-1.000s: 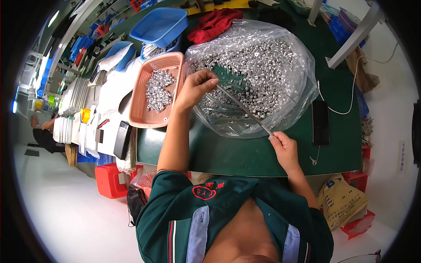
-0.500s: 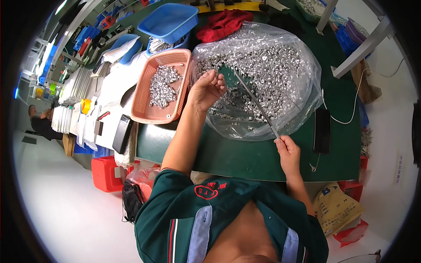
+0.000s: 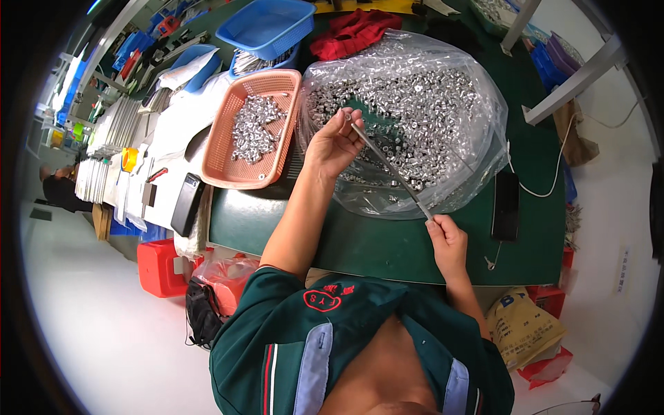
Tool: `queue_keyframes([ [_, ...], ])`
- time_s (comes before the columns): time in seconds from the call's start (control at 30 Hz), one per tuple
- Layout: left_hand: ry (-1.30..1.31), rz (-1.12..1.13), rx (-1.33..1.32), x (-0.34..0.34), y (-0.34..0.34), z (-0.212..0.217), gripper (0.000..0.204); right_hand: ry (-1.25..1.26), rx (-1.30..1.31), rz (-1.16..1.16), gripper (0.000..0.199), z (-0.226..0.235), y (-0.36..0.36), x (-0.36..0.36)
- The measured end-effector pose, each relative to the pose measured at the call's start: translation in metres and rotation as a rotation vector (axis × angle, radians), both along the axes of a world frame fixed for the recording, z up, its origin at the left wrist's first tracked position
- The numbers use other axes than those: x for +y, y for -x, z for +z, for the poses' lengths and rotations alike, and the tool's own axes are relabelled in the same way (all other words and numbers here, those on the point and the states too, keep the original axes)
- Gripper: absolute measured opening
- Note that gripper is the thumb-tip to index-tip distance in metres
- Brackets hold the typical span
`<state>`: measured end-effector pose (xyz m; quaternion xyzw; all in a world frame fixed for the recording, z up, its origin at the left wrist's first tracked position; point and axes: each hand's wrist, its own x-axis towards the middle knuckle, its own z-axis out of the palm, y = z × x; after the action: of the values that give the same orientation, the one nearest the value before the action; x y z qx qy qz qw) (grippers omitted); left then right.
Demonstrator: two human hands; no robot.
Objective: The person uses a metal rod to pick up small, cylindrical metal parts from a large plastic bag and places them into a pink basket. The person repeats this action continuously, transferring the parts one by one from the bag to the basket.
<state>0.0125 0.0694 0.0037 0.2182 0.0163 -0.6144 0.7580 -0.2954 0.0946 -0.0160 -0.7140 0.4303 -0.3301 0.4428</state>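
My right hand (image 3: 448,243) is closed around the near end of a long, thin grey metal rod (image 3: 391,169), perhaps a file. The rod slants up and left across a clear plastic bag (image 3: 487,149) full of small shiny metal fittings (image 3: 443,114). At its far tip is my left hand (image 3: 335,146), with thumb and fingers pinched on a small metal fitting (image 3: 348,117). Whether the tip touches the fitting I cannot tell. Left of the bag, an orange plastic basket (image 3: 294,86) holds more of these fittings.
Blue baskets (image 3: 266,29) stand behind the orange one, beside a red cloth (image 3: 353,33). A black phone (image 3: 506,206) lies on the green table (image 3: 387,252) at right, near a white cable (image 3: 543,195). Another dark phone (image 3: 187,205) is at left. A metal post (image 3: 570,79) rises at right.
The rod's far end has moved left and down, to my left fingertips. My right hand has shifted slightly left, and my left hand has turned a little toward the rod.
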Motion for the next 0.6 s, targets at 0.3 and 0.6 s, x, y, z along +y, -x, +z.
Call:
queue_keyframes([
  [0.3, 0.200, -0.042, -0.292, 0.003, -0.003, 0.000, 0.017, 0.051, 0.035, -0.018, 0.012, 0.002, -0.003, 0.000],
  [0.6, 0.034, -0.115, -0.971, 0.013, -0.004, 0.010, 0.026, 0.164, 0.041, -0.053, 0.012, -0.004, -0.007, 0.002],
])
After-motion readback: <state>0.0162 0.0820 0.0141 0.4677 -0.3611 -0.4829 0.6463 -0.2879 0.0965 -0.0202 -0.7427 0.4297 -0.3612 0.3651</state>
